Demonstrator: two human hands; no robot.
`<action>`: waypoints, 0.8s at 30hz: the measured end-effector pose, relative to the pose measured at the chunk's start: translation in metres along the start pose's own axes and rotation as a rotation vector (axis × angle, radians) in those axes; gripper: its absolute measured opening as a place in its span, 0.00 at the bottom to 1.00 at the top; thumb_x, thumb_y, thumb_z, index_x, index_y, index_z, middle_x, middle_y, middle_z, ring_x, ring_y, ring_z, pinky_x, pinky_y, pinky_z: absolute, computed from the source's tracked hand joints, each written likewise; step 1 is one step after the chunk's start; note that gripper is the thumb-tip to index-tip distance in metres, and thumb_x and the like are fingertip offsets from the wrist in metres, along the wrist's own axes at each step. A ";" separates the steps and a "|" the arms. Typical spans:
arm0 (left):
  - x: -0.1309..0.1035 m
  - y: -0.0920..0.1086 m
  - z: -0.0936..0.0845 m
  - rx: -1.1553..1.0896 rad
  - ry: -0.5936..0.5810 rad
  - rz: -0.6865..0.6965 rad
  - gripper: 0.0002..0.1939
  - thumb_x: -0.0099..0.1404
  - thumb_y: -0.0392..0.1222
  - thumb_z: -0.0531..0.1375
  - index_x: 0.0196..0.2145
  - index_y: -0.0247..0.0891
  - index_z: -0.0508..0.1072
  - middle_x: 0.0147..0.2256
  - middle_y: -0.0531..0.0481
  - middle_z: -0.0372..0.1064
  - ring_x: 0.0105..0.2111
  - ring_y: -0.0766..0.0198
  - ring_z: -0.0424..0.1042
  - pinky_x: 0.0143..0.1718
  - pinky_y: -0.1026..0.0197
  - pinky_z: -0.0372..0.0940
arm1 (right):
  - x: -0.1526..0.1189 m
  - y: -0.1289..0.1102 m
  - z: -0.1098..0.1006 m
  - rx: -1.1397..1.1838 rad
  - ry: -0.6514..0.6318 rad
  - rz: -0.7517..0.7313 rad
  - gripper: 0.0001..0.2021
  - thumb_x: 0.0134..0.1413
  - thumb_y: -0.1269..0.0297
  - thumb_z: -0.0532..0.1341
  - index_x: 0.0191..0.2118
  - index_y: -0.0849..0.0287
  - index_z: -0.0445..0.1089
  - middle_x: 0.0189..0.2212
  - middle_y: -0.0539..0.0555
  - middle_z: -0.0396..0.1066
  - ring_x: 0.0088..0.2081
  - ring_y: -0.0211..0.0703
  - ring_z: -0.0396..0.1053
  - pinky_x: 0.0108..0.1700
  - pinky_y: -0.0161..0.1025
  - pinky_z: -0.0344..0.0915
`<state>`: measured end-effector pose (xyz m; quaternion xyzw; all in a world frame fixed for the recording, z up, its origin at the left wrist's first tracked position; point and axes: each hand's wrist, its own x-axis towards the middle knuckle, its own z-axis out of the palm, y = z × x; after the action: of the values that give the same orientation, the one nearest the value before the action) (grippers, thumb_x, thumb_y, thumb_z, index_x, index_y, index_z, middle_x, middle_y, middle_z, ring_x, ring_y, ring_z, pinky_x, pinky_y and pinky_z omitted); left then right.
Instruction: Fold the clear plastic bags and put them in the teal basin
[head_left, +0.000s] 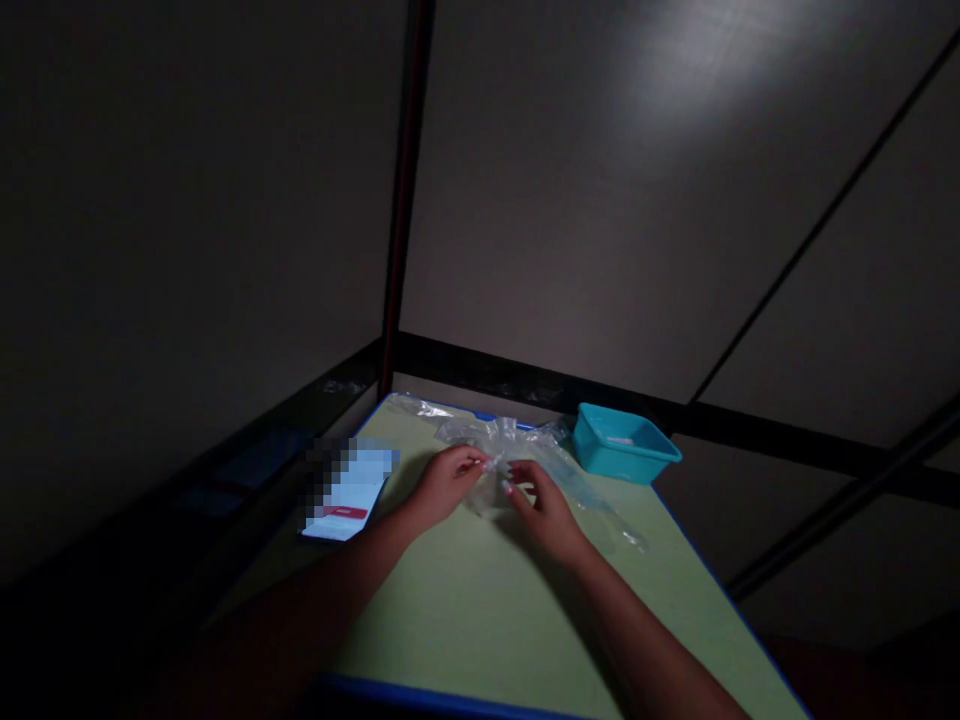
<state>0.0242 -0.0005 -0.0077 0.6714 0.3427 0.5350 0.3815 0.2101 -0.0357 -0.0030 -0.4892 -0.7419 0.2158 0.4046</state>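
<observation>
Clear, crinkled plastic lies bunched near the far edge of a green table, with loose parts spreading to both sides. My left hand pinches the plastic from the left, fingertips pressed together at its gathered middle. From the right, my right hand has its thumb and fingers closed on the same gathered part. Only a small gap separates the fingertips of the two hands. Fine detail between the fingers is too dim to make out.
A lit phone lies on the table's left side. At the far right corner stands a turquoise basket with something pale inside. The green table has blue edges. Dark walls rise behind it and on the left.
</observation>
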 end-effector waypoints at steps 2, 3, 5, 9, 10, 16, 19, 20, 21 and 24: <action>-0.002 0.001 0.002 -0.131 -0.025 -0.051 0.09 0.55 0.42 0.59 0.32 0.34 0.73 0.33 0.45 0.74 0.35 0.58 0.73 0.38 0.58 0.66 | -0.005 0.005 0.020 0.159 -0.011 0.018 0.19 0.52 0.58 0.59 0.50 0.59 0.62 0.42 0.58 0.68 0.43 0.46 0.67 0.46 0.46 0.63; -0.003 0.003 0.003 -0.160 -0.032 -0.064 0.09 0.53 0.43 0.61 0.31 0.35 0.73 0.32 0.45 0.74 0.35 0.58 0.72 0.39 0.58 0.66 | -0.007 0.006 0.026 0.254 -0.035 0.000 0.20 0.52 0.57 0.59 0.50 0.58 0.62 0.42 0.58 0.68 0.44 0.46 0.67 0.48 0.46 0.63; -0.006 0.007 0.006 -0.192 -0.033 -0.072 0.10 0.52 0.43 0.63 0.31 0.35 0.73 0.32 0.45 0.74 0.35 0.58 0.72 0.40 0.58 0.65 | -0.011 0.003 0.029 0.426 -0.078 -0.058 0.19 0.53 0.55 0.59 0.49 0.57 0.64 0.44 0.58 0.69 0.46 0.46 0.66 0.51 0.46 0.60; -0.012 0.011 0.011 -0.249 -0.157 -0.111 0.16 0.49 0.40 0.65 0.38 0.36 0.72 0.36 0.45 0.73 0.36 0.58 0.72 0.39 0.59 0.65 | -0.012 -0.011 0.022 0.733 -0.156 -0.089 0.21 0.51 0.49 0.59 0.47 0.56 0.68 0.45 0.55 0.70 0.47 0.46 0.66 0.55 0.46 0.56; -0.013 0.011 0.013 -0.230 -0.170 -0.112 0.18 0.48 0.38 0.65 0.39 0.36 0.71 0.37 0.45 0.72 0.37 0.58 0.72 0.39 0.59 0.65 | -0.011 -0.013 0.020 0.776 -0.161 -0.073 0.20 0.50 0.48 0.59 0.45 0.57 0.69 0.44 0.55 0.71 0.46 0.46 0.67 0.54 0.46 0.56; -0.019 0.013 0.016 -0.027 -0.195 -0.095 0.21 0.47 0.37 0.64 0.42 0.37 0.68 0.33 0.50 0.71 0.33 0.61 0.70 0.35 0.62 0.63 | -0.006 -0.002 0.027 0.790 -0.102 0.126 0.15 0.43 0.51 0.64 0.29 0.60 0.71 0.26 0.50 0.72 0.29 0.39 0.67 0.41 0.40 0.62; -0.018 0.011 0.013 0.000 -0.160 -0.110 0.23 0.50 0.41 0.64 0.44 0.37 0.66 0.27 0.55 0.67 0.26 0.66 0.67 0.28 0.65 0.61 | -0.004 0.008 0.028 0.682 0.015 0.162 0.17 0.44 0.49 0.62 0.21 0.61 0.68 0.19 0.48 0.67 0.24 0.36 0.61 0.33 0.37 0.60; -0.016 0.008 0.012 -0.007 -0.116 -0.104 0.24 0.50 0.41 0.64 0.46 0.38 0.65 0.26 0.56 0.64 0.25 0.67 0.65 0.26 0.66 0.59 | -0.004 0.009 0.027 0.675 0.065 0.165 0.18 0.43 0.49 0.62 0.21 0.60 0.68 0.19 0.48 0.67 0.23 0.36 0.61 0.32 0.36 0.59; -0.014 0.006 0.011 -0.021 -0.060 -0.096 0.26 0.51 0.42 0.64 0.47 0.38 0.64 0.24 0.58 0.62 0.23 0.68 0.64 0.25 0.67 0.58 | -0.003 0.009 0.025 0.693 0.111 0.170 0.17 0.43 0.49 0.62 0.21 0.60 0.69 0.19 0.49 0.67 0.24 0.37 0.62 0.32 0.37 0.59; -0.007 -0.003 0.007 -0.086 0.117 -0.086 0.29 0.52 0.43 0.62 0.51 0.38 0.60 0.22 0.60 0.59 0.22 0.70 0.62 0.25 0.67 0.58 | -0.001 0.006 0.018 0.822 0.164 0.221 0.16 0.43 0.49 0.63 0.26 0.60 0.71 0.24 0.52 0.71 0.28 0.40 0.66 0.36 0.39 0.62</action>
<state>0.0295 -0.0060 -0.0146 0.6066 0.3697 0.5705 0.4121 0.1993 -0.0324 -0.0179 -0.3795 -0.5029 0.4958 0.5977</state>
